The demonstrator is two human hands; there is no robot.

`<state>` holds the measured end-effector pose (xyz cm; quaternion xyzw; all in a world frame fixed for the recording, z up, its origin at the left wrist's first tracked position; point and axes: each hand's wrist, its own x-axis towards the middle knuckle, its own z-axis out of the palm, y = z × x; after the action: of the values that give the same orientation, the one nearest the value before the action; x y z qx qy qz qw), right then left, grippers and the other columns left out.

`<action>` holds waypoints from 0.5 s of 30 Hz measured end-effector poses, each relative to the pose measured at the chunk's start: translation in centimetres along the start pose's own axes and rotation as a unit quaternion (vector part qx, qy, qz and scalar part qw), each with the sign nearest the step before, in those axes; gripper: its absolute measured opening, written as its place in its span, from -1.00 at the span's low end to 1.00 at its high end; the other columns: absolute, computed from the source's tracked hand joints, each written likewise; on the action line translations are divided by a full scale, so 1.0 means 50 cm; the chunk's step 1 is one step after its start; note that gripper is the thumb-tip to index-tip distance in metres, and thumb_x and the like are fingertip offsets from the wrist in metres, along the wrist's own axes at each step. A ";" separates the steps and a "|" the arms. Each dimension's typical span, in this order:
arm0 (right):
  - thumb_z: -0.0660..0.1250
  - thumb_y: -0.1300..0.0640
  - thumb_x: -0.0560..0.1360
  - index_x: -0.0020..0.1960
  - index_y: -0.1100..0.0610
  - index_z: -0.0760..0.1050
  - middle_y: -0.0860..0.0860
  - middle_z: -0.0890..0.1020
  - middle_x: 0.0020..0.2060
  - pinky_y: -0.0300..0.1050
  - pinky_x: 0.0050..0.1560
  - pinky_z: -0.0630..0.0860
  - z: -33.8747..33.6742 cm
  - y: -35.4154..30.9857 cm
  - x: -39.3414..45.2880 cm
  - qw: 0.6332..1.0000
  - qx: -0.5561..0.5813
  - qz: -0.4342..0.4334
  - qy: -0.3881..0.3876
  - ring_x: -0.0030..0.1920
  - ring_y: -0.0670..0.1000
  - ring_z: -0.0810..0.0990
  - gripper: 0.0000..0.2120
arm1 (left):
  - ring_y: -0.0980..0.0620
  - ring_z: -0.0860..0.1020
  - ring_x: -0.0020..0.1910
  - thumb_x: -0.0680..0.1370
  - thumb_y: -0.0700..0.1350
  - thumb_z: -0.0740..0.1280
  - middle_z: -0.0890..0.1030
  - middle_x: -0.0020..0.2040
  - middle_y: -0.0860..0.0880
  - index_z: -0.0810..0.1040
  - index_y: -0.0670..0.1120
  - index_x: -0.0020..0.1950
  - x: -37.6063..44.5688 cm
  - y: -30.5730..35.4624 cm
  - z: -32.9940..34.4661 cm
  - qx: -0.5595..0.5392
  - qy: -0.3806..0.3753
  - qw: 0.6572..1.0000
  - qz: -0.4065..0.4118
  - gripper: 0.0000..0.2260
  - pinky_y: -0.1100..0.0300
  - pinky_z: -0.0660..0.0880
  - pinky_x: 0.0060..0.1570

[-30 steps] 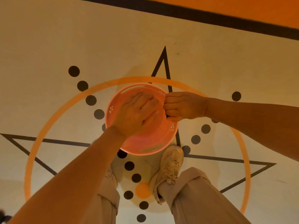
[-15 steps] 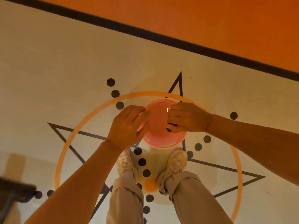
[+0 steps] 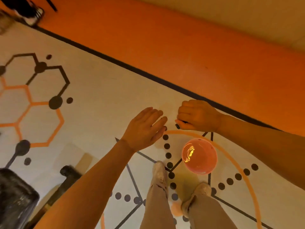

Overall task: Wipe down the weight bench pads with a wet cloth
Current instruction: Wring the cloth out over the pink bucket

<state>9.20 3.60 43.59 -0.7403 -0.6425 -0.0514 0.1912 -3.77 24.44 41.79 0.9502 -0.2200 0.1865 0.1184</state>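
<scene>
Head view: we look down at the floor from above.
Left hand: the left hand [image 3: 145, 128] is in the middle of the frame. Its fingers are straight and a bit spread. It holds nothing.
Right hand: the right hand [image 3: 197, 115] is just to the right of the left hand, close to it but not touching. Its fingers are curled into a fist. A small dark thing [image 3: 179, 124] sticks out from under the fingers. It is too small to tell if it is the cloth.
Basin: a round pink basin [image 3: 199, 156] sits on the floor, below the right hand, in the lower right part of the frame. Light shines on the water inside it. No hand touches it.
Feet: two pale shoes stand on the floor near the bottom. The left shoe [image 3: 159, 171] is just left of the basin. The right shoe [image 3: 200, 192] is just below the basin.
Floor: the floor [image 3: 102, 100] is pale with black dots, black lines, orange six-sided shapes at the left and a big orange ring around the basin. A wide orange band [image 3: 181, 52] runs across the top, with a black line along its lower edge.
Bench: a dark padded thing [image 3: 14, 195] shows at the lower left corner. It is blurred, so I cannot tell for sure that it is the bench pad. A dark bar [image 3: 69, 176] lies beside it.
</scene>
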 end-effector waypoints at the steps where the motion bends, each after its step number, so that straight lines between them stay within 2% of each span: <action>1: 0.18 0.08 0.62 -0.23 0.18 0.61 0.07 0.60 -0.31 -0.10 -0.37 0.42 -0.016 -0.011 0.034 1.000 -0.002 -0.022 0.002 -0.33 0.09 0.51 -0.65 | -0.16 0.62 0.05 0.58 -0.02 0.29 0.64 0.09 -0.20 0.47 -0.11 0.19 -0.004 -0.012 -0.040 0.015 0.000 1.000 -0.007 -0.76 -0.03 0.47 0.22; 6: 0.10 0.07 0.65 -0.27 0.17 0.57 0.06 0.57 -0.35 -0.10 -0.37 0.38 -0.071 -0.059 0.177 0.994 -0.006 -0.111 0.016 -0.36 0.08 0.48 -0.57 | -0.17 0.63 0.05 0.58 -0.03 0.29 0.65 0.09 -0.20 0.63 -0.17 0.12 -0.054 -0.030 -0.198 0.096 -0.013 0.992 -0.086 -0.74 -0.01 0.46 0.22; 10: 0.11 0.07 0.64 -0.29 0.17 0.54 0.04 0.53 -0.38 -0.12 -0.40 0.34 -0.088 -0.105 0.256 0.985 0.016 -0.173 0.026 -0.37 0.06 0.45 -0.59 | -0.18 0.62 0.05 0.59 -0.03 0.26 0.64 0.09 -0.20 0.55 -0.15 0.16 -0.110 0.013 -0.269 0.139 0.009 0.975 -0.172 -0.75 -0.03 0.49 0.19; 15: 0.22 0.11 0.57 -0.31 0.18 0.52 0.04 0.50 -0.43 -0.11 -0.45 0.34 -0.084 -0.193 0.319 0.956 0.065 -0.286 0.010 -0.40 0.05 0.43 -0.68 | -0.14 0.59 0.02 0.58 -0.02 0.24 0.62 0.07 -0.17 0.44 -0.11 0.18 -0.182 0.120 -0.330 0.200 0.036 0.933 -0.297 -0.76 0.00 0.49 0.19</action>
<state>3.24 17.98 54.70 -0.5109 -0.8273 -0.0696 0.2230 -19.13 27.67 53.84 0.9689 0.1184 0.2169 -0.0165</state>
